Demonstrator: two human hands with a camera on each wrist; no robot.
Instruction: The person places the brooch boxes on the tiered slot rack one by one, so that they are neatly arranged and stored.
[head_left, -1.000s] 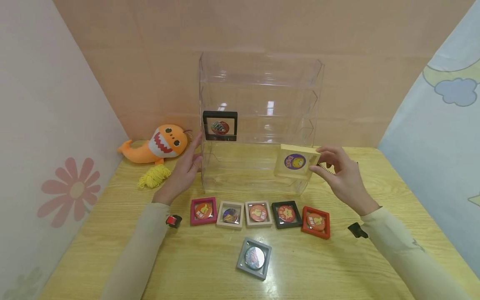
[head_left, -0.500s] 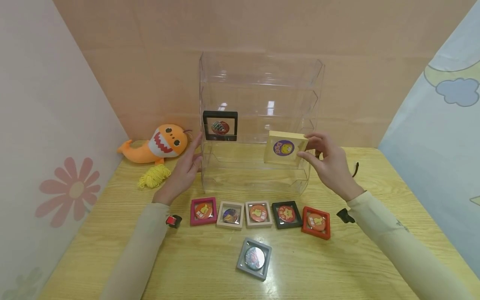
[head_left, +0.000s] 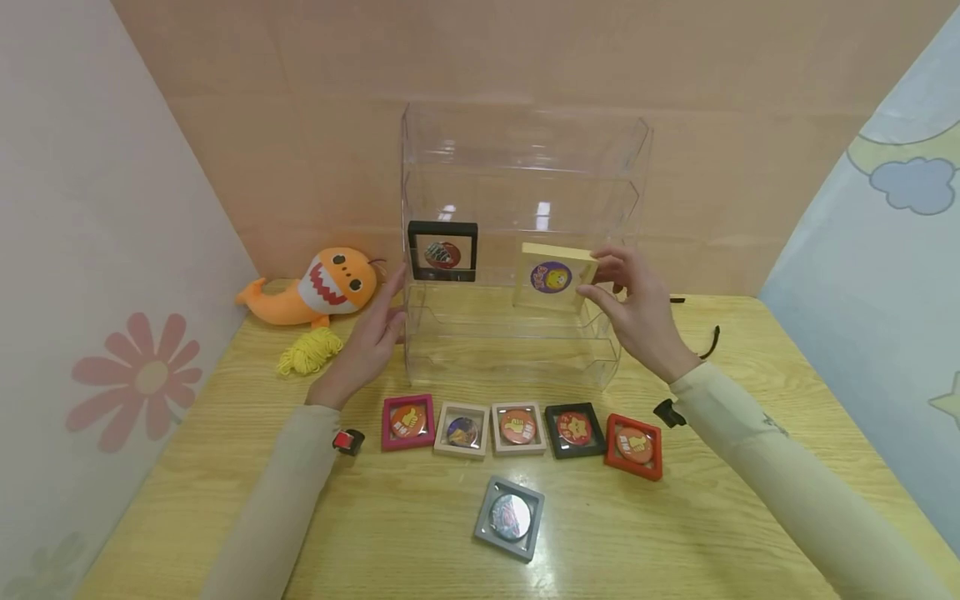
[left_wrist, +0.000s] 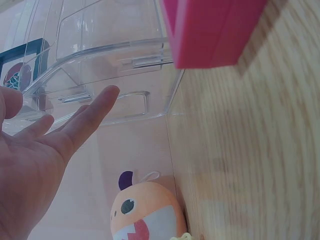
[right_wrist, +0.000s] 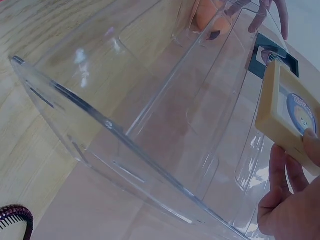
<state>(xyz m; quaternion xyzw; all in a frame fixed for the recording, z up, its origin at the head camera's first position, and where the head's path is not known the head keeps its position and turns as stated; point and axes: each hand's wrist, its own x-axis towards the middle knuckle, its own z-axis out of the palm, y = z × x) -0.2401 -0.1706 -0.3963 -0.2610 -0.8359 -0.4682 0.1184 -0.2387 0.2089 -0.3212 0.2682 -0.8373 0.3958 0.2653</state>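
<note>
Wood-grain surface (head_left: 375,525) carries a clear plastic tiered rack (head_left: 517,196). From rack centre, head view: orange plush shark (head_left: 315,287) at 9 o'clock; left hand (head_left: 372,333) at 8, fingers extended beside the rack, contact unconfirmed. Right hand (head_left: 636,308), at 4, pinches a pale-yellow square frame (head_left: 576,268) before the rack; contact with a tier cannot be told. Its purple oval badge (head_left: 550,277) bears lettering, illegible. Row of five square frames (head_left: 517,427) at 6: white characters on several badges too small to read. Glare obscures the grey square frame (head_left: 510,518) below. Left wrist view crops the magenta frame (left_wrist: 215,30) at 12; right wrist view cuts off a dark-bristled brush (right_wrist: 17,211) at 7.
</note>
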